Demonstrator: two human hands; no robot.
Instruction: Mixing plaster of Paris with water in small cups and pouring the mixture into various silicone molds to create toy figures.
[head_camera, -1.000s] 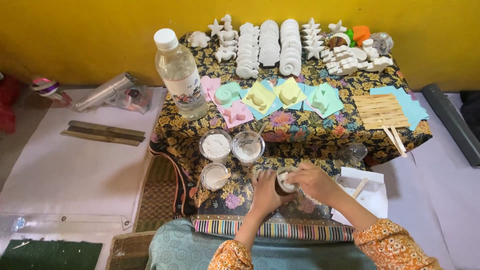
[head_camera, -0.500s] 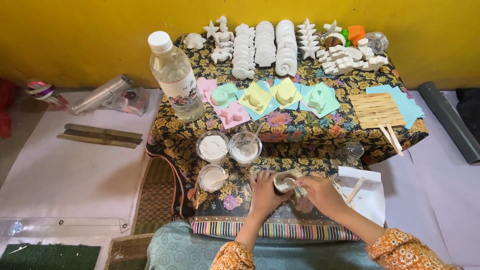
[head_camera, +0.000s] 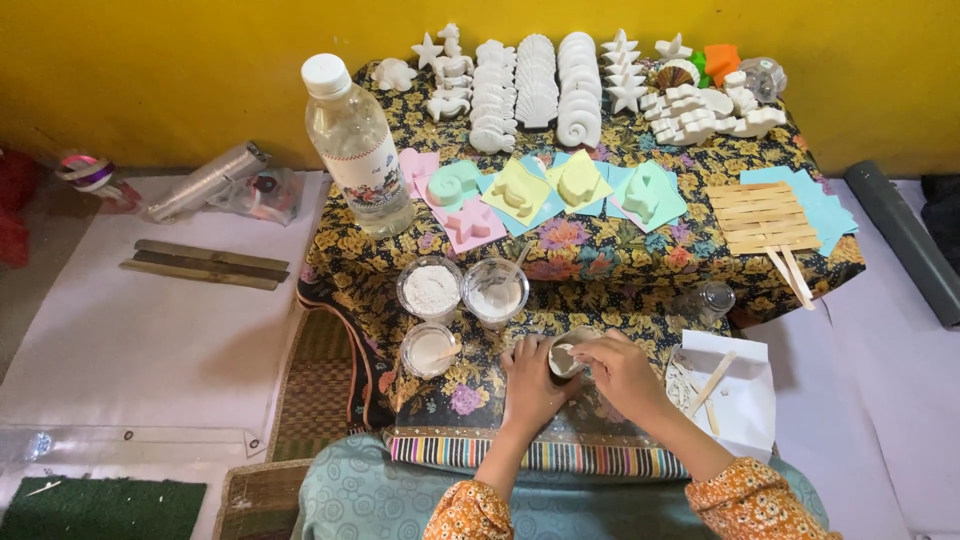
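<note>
Clear plastic bottle (head_camera: 355, 145) with white cap and white floral label (head_camera: 375, 183), upright at far left of patterned table (head_camera: 600, 265); clear plastic bag (head_camera: 262, 192) further left.

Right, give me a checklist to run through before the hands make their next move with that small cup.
1. Small cup held by both hands: ok, left hand and right hand wrap it.
2. Cup upright: cannot tell, it looks tilted.
3. Powder cup upright, apart from the hands: ok.
4. Water bottle capped and standing: ok.
5. Wooden stick beside the right hand, on white paper: ok.
6. Coloured moulds free of spill: cannot tell.
</note>
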